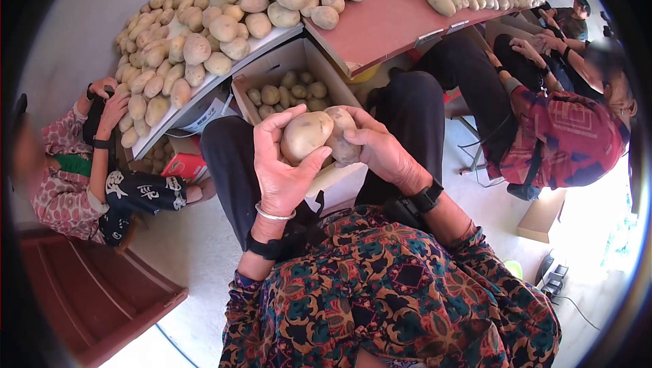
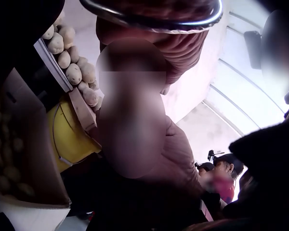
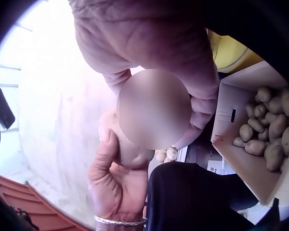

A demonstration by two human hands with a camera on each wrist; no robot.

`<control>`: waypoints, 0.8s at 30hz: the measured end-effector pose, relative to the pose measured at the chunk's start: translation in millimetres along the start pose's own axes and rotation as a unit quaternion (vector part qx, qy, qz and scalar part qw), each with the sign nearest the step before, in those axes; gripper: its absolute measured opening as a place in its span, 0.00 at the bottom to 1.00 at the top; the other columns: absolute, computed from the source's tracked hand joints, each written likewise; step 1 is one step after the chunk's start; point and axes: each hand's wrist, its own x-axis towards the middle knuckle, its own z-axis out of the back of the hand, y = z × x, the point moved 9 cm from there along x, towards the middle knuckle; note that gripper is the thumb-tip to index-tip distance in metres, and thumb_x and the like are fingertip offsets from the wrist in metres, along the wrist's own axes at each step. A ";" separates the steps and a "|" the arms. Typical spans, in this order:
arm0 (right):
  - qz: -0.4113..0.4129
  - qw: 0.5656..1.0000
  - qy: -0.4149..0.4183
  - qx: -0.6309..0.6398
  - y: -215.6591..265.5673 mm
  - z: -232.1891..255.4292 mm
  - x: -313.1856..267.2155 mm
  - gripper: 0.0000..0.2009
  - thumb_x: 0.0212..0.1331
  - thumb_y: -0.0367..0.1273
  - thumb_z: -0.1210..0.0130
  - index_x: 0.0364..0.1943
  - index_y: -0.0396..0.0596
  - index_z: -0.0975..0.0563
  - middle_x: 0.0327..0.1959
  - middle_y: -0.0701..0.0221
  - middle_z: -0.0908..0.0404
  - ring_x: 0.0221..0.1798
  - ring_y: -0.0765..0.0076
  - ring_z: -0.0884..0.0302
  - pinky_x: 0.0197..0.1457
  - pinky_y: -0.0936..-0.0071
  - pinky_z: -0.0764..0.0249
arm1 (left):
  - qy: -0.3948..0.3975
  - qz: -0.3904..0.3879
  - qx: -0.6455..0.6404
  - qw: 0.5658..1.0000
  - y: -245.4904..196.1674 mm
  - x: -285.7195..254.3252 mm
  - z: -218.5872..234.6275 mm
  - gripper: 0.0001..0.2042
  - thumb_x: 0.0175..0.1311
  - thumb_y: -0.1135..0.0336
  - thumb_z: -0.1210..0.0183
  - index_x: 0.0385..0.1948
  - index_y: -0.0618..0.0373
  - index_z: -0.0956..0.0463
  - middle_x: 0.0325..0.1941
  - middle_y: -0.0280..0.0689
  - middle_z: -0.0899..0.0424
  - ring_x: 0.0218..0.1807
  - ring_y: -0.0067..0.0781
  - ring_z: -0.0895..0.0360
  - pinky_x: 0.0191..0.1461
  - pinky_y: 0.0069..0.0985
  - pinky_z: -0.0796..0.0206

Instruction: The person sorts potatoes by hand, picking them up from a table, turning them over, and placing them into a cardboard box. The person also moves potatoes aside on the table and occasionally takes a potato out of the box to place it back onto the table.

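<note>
From the head view, the left hand (image 1: 282, 171) and the right hand (image 1: 380, 151) meet above the person's lap, each curled round a potato. The left potato (image 1: 305, 136) sits in the left palm with the thumb hooked under its near side. The right potato (image 1: 341, 138) is partly covered by the right fingers, and the two potatoes touch each other.

Just beyond the hands stands an open cardboard box (image 1: 272, 69) with small potatoes (image 1: 292, 91) on its floor; its near edge lies under the hands. Above the box the white surface (image 1: 268, 43) and the red surface (image 1: 387, 22) meet at a corner, both heaped with potatoes right up to their edges. Open room is tight: the person's knees flank the box, a seated person (image 1: 75, 164) is on the left and another seated person (image 1: 564, 130) on the right, with bare floor (image 1: 183, 246) only near the lower left.

From the left wrist view, a blurred patch covers the middle, so the grip cannot be told here. The box wall (image 2: 29, 144), a yellow bucket (image 2: 72, 139) and a surface edge lined with potatoes (image 2: 74, 72) show on the left.

From the right wrist view, the left hand (image 3: 118, 187) cups a potato (image 3: 125, 149) from below, and the right fingers (image 3: 202, 110) curl down beside a blurred patch. The box of potatoes (image 3: 265, 130) lies to the right.
</note>
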 end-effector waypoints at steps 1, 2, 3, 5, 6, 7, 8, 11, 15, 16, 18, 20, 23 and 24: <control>-0.001 1.000 -0.001 0.000 1.3 -1.7 -0.7 0.28 0.62 0.35 0.49 0.66 0.45 0.40 0.59 0.65 0.32 0.60 0.65 0.31 0.54 0.58 0.26 | 0.006 -0.018 0.025 1.000 -4.5 0.9 -1.8 0.34 0.45 0.81 0.30 0.56 0.60 0.40 0.61 0.48 0.29 0.61 0.37 0.28 0.66 0.33 0.34; 0.015 1.000 -0.001 -0.007 6.5 -4.0 -0.4 0.28 0.62 0.35 0.49 0.66 0.44 0.41 0.60 0.65 0.32 0.61 0.65 0.31 0.55 0.60 0.26 | 0.006 -0.018 0.024 1.000 -6.2 1.4 -2.8 0.34 0.45 0.81 0.30 0.56 0.60 0.40 0.61 0.48 0.29 0.61 0.37 0.28 0.66 0.33 0.34; 0.031 0.999 -0.001 -0.013 10.5 -6.4 -0.9 0.29 0.62 0.35 0.48 0.66 0.44 0.41 0.60 0.65 0.32 0.61 0.65 0.32 0.56 0.62 0.27 | 0.003 -0.037 0.051 0.998 -11.9 0.7 -3.1 0.35 0.45 0.81 0.29 0.56 0.60 0.40 0.61 0.48 0.28 0.62 0.38 0.28 0.66 0.34 0.34; 0.040 0.999 -0.007 -0.012 13.5 -8.5 -0.5 0.29 0.62 0.34 0.49 0.66 0.43 0.41 0.61 0.65 0.32 0.62 0.65 0.32 0.57 0.64 0.28 | 0.001 -0.055 0.078 0.995 -16.1 -1.1 -5.4 0.35 0.44 0.81 0.29 0.56 0.60 0.40 0.60 0.48 0.28 0.62 0.39 0.29 0.67 0.34 0.35; 0.050 0.999 -0.011 -0.013 15.8 -8.7 -0.2 0.29 0.61 0.34 0.49 0.66 0.42 0.41 0.61 0.64 0.32 0.62 0.66 0.32 0.58 0.66 0.28 | -0.006 -0.079 0.076 0.994 -20.4 -2.1 -6.2 0.35 0.43 0.80 0.28 0.55 0.60 0.39 0.60 0.48 0.28 0.63 0.40 0.29 0.67 0.35 0.35; 0.049 0.999 -0.012 -0.012 15.9 -9.4 0.2 0.29 0.61 0.34 0.49 0.66 0.42 0.41 0.61 0.64 0.32 0.62 0.66 0.32 0.58 0.66 0.28 | -0.014 -0.103 0.073 0.992 -24.6 -2.7 -5.9 0.35 0.42 0.80 0.28 0.54 0.60 0.39 0.60 0.48 0.28 0.63 0.42 0.29 0.67 0.35 0.36; 0.058 0.998 -0.012 -0.009 17.4 -10.0 0.5 0.28 0.61 0.33 0.49 0.66 0.41 0.40 0.61 0.64 0.32 0.62 0.66 0.32 0.59 0.67 0.29 | -0.013 -0.101 0.073 0.992 -24.6 -2.0 -5.3 0.35 0.42 0.80 0.28 0.54 0.60 0.39 0.60 0.48 0.28 0.63 0.42 0.29 0.67 0.35 0.36; 0.068 0.998 -0.009 -0.001 20.2 -11.2 1.6 0.27 0.61 0.33 0.49 0.65 0.41 0.39 0.60 0.64 0.31 0.61 0.67 0.32 0.60 0.69 0.30 | 0.004 -0.163 0.125 0.979 -37.2 -1.6 -8.7 0.34 0.41 0.80 0.27 0.52 0.59 0.38 0.59 0.48 0.27 0.64 0.45 0.30 0.67 0.36 0.36; 0.051 0.999 -0.011 0.009 16.9 -7.3 3.1 0.26 0.61 0.32 0.49 0.65 0.42 0.37 0.58 0.66 0.29 0.60 0.69 0.31 0.62 0.70 0.33 | 0.006 -0.195 0.165 0.967 -44.3 -4.0 -10.5 0.30 0.41 0.80 0.27 0.48 0.57 0.34 0.59 0.48 0.26 0.62 0.47 0.28 0.65 0.38 0.35; 0.073 0.996 -0.015 -0.048 16.8 -4.0 5.1 0.27 0.60 0.33 0.49 0.64 0.43 0.36 0.57 0.68 0.28 0.58 0.71 0.30 0.62 0.72 0.33 | 0.003 -0.212 0.190 0.959 -47.8 -1.0 -11.5 0.29 0.41 0.80 0.28 0.47 0.57 0.33 0.58 0.48 0.26 0.61 0.47 0.28 0.64 0.38 0.35; 0.100 0.987 -0.033 -0.120 12.0 6.8 7.2 0.27 0.60 0.36 0.49 0.64 0.43 0.36 0.56 0.68 0.28 0.58 0.73 0.31 0.60 0.74 0.32 | -0.034 -0.149 0.131 0.980 -36.3 2.2 -5.1 0.25 0.45 0.78 0.29 0.47 0.57 0.30 0.55 0.48 0.23 0.57 0.45 0.25 0.62 0.36 0.33; 0.052 0.997 -0.014 -0.059 -3.6 9.8 8.7 0.28 0.61 0.39 0.49 0.64 0.42 0.36 0.56 0.67 0.27 0.59 0.71 0.31 0.57 0.71 0.28 | -0.055 -0.038 -0.011 0.998 -5.3 4.6 4.0 0.22 0.52 0.75 0.31 0.48 0.57 0.30 0.55 0.44 0.23 0.56 0.37 0.25 0.62 0.32 0.34; -0.021 0.998 0.013 0.057 -11.3 -1.4 8.2 0.29 0.63 0.42 0.50 0.64 0.41 0.38 0.59 0.63 0.28 0.58 0.62 0.25 0.55 0.66 0.26 | -0.076 0.099 -0.107 0.986 15.2 6.8 11.9 0.17 0.61 0.72 0.37 0.50 0.56 0.31 0.53 0.39 0.23 0.56 0.31 0.26 0.61 0.29 0.33; -0.022 0.998 0.014 0.057 -10.3 -4.0 6.1 0.29 0.63 0.42 0.50 0.64 0.41 0.38 0.59 0.63 0.28 0.58 0.62 0.25 0.55 0.66 0.26 | -0.077 0.099 -0.106 0.986 20.0 3.8 14.9 0.17 0.61 0.72 0.37 0.50 0.56 0.31 0.53 0.39 0.23 0.56 0.31 0.26 0.61 0.29 0.33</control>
